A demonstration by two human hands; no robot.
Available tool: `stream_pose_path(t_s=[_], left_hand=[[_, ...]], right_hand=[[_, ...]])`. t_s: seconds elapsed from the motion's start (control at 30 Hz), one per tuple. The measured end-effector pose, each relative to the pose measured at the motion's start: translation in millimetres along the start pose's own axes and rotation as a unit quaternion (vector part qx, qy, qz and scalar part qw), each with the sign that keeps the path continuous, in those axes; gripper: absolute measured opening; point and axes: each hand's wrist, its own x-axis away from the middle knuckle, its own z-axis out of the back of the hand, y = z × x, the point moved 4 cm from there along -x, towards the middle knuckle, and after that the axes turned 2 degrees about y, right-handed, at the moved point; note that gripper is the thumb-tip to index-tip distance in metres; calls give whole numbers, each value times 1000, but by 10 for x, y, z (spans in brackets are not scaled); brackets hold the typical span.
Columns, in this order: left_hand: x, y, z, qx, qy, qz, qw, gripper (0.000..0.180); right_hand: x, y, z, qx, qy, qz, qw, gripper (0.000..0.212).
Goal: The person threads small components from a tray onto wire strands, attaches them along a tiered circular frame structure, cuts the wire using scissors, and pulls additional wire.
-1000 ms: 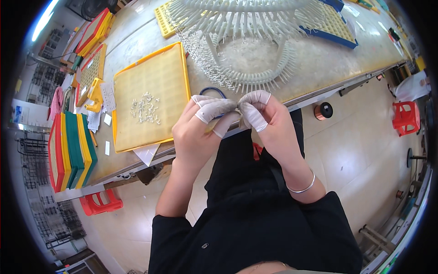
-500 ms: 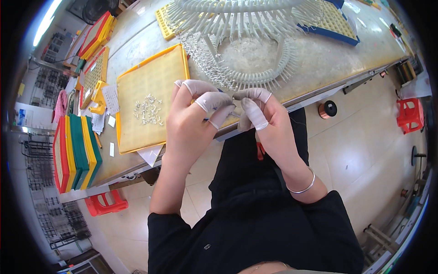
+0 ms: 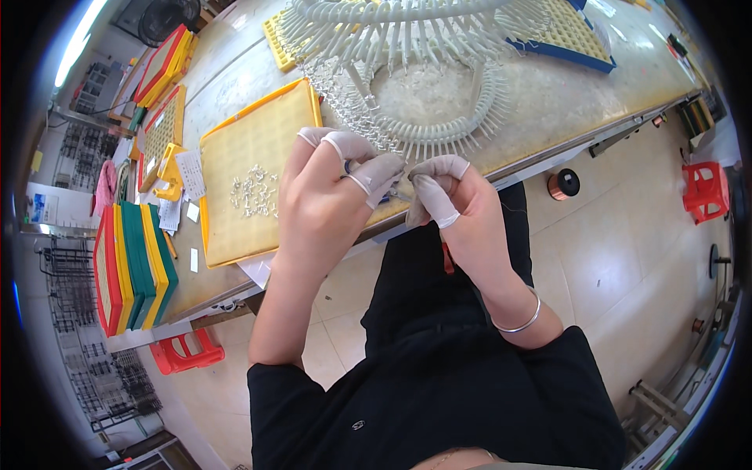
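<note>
**Left hand (image 3: 321,192) shifting leftward, right hand (image 3: 466,196) drawing its pinch in**

Compared with half a second ago, the left hand is covering more of the tray, and the right thumb is sitting nearer its forefinger. Both hands are working just past the table edge, fingertips nearly meeting. Left fingers are curling inward toward the thumb; right thumb and forefinger are almost closing. Whatever lies between the tips is staying hidden; cannot tell if either has hold of anything. White finger cots (image 3: 439,202) are covering the fingertips.

Small white pieces (image 3: 253,190) are lying loose on the yellow-rimmed tray (image 3: 251,129), just beside the left hand. Beyond the hands, a pale ring-shaped rack (image 3: 462,125) with spiky prongs is standing on the table (image 3: 564,106). Farther left, red, yellow and green trays (image 3: 135,266) are leaning in a row. A copper wire spool (image 3: 563,185) is resting on the floor, right of the legs.
</note>
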Motion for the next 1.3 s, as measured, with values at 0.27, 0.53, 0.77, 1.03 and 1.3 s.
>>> stream_pose_path(t_s=[0.27, 0.53, 0.77, 1.03, 1.3], left_hand=[[36, -36, -75, 12, 29, -29, 999, 26], [181, -111, -158, 24, 92, -85, 992, 26], [334, -124, -146, 50, 148, -62, 986, 30], [910, -1115, 340, -292, 1, 215, 932, 20], [985, -856, -79, -96, -101, 337, 931, 23]], right_hand=[[-208, -133, -4, 107, 39, 118, 986, 16], [-154, -26, 116, 76, -35, -64, 994, 13], [-63, 67, 74, -133, -80, -138, 978, 13], [-72, 141, 118, -21, 11, -47, 999, 13], [-32, 122, 141, -34, -1, -68, 997, 13]])
